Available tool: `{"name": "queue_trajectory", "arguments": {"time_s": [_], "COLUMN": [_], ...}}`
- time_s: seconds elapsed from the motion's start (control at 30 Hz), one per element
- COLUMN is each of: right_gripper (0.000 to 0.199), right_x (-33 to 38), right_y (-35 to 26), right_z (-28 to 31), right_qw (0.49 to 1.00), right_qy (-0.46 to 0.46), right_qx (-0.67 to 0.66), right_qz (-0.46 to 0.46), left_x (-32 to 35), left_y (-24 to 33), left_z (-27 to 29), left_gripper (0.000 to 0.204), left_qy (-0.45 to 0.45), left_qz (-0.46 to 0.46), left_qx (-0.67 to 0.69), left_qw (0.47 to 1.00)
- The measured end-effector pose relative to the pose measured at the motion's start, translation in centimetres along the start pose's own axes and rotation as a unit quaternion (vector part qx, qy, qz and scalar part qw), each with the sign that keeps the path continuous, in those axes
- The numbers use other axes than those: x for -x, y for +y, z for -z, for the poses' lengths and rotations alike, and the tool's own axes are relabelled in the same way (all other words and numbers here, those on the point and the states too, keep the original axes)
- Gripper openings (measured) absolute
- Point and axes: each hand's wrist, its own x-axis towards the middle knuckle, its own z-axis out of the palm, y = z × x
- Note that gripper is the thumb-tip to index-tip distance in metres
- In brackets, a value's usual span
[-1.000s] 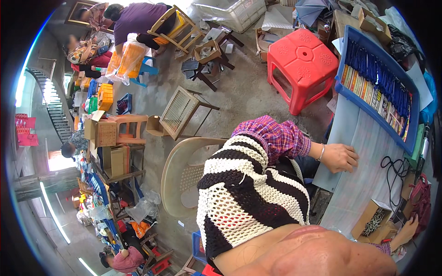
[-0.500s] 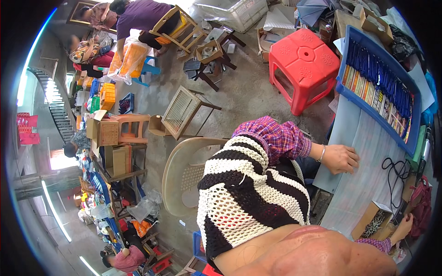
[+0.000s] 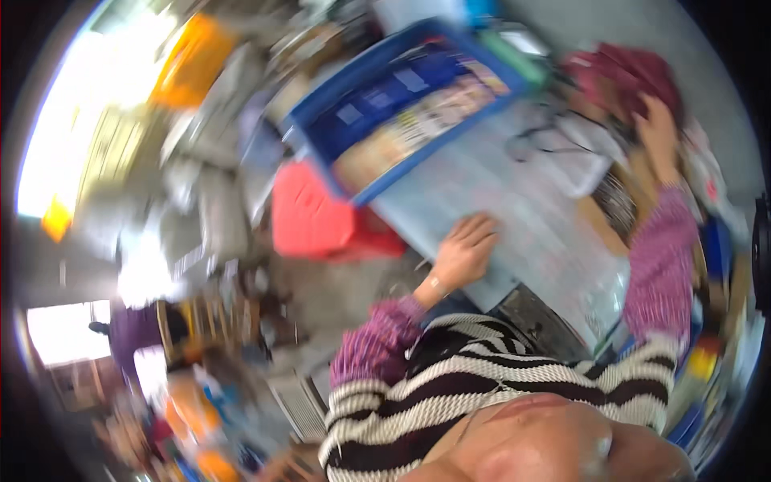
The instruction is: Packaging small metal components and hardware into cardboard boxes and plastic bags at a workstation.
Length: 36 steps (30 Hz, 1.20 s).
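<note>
My left hand rests on the near left edge of the grey-white tabletop. Its fingers are loosely bent and hold nothing. At the far right, my right hand is closed on the edge of a crumpled maroon cloth; motion blur and the cloth's folds hide its fingertips. Beside that forearm stands an open cardboard box with many small metal pieces. A pale, see-through piece of plastic lies against this box. Thin black cord is looped on the table close by.
At the table's far left is a blue plastic crate holding rows of blue and printed flat packs. A red plastic stool stands on the floor left of the table. A dark panel sits at the near edge. The background is smeared.
The view has swung round to the right, bringing the table to the middle. My right hand has reached the maroon cloth. My left hand stays on the table edge.
</note>
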Motion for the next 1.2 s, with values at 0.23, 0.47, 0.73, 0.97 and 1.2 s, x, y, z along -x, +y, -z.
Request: {"name": "queue_trajectory", "arguments": {"time_s": [0.23,0.47,0.73,0.97,1.2], "right_gripper": [0.060,0.053,0.036,0.041,0.039], "right_x": [0.7,-0.7,-2.1,-3.8,-6.1], "right_y": [-2.7,-3.9,-1.1,-1.3,-2.4], "right_z": [3.0,0.7,-3.5,-2.4,0.1], "right_qw": [0.991,0.984,0.982,0.987,0.981], "right_qy": [-0.036,-0.093,-0.027,-0.010,-0.038], "right_qx": [0.057,0.133,0.182,0.112,0.050], "right_qz": [-0.116,-0.075,-0.033,-0.114,-0.185], "left_x": [-0.6,0.4,0.0,0.0,0.0], "left_y": [1.4,1.1,1.0,1.3,1.3], "left_z": [0.0,0.7,0.4,0.5,0.7], "left_gripper": [0.026,0.027,0.028,0.030,0.030], "left_qy": [-0.060,-0.070,-0.075,-0.073,-0.076], "left_qz": [-0.022,-0.011,-0.001,0.006,0.008], "left_qx": [-0.002,-0.018,-0.020,-0.022,-0.023], "left_qw": [0.998,0.997,0.997,0.997,0.997]}}
